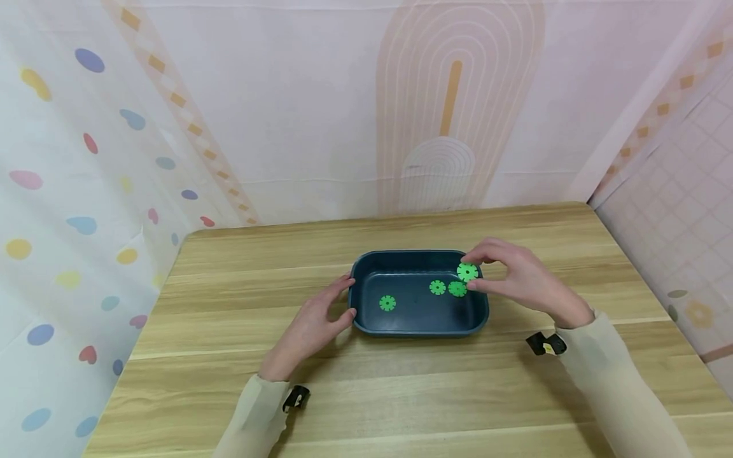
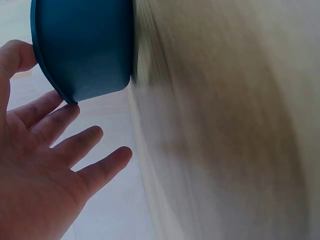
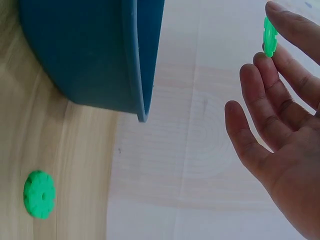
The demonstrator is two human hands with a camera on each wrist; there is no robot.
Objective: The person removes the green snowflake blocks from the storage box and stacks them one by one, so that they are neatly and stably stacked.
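Right grip pinching green disc, left grip spread against tub, tabletop disc only in right-wrist view

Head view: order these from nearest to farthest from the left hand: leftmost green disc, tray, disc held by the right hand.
1. Tray: left end touching the left hand.
2. Leftmost green disc: tray's left part.
3. Held disc: right side, in the right hand.
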